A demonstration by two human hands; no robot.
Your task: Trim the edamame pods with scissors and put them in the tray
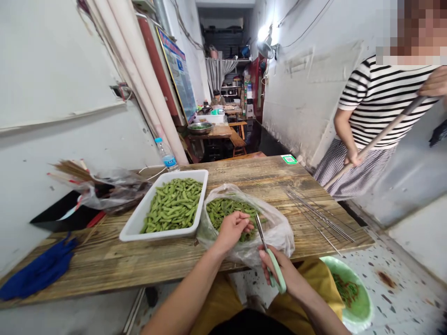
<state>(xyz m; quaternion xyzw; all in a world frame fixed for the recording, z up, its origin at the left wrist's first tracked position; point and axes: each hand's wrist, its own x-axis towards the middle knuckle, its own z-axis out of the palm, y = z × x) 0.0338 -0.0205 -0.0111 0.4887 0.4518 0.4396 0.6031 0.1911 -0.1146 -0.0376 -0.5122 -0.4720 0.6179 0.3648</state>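
My right hand (275,263) is closed round the pale green handles of a pair of scissors (261,229), their blades pointing up and away from me. Over the clear plastic bag (282,232), my left hand (236,228) has its fingers curled together; whatever they hold is hidden. Inside the open bag lie green soybean pods (223,207), just beyond and below my left hand. To the left of the bag, a white plastic tray (203,186) holds a heap of plump green soybean pods (173,203).
Several metal skewers (317,214) lie on the wooden table (139,265) at right. A water bottle (169,156), a blue cloth (40,272) and bagged sticks (117,186) are at left. A green basin (361,298) stands on the floor. A person (380,107) grips a pole at right.
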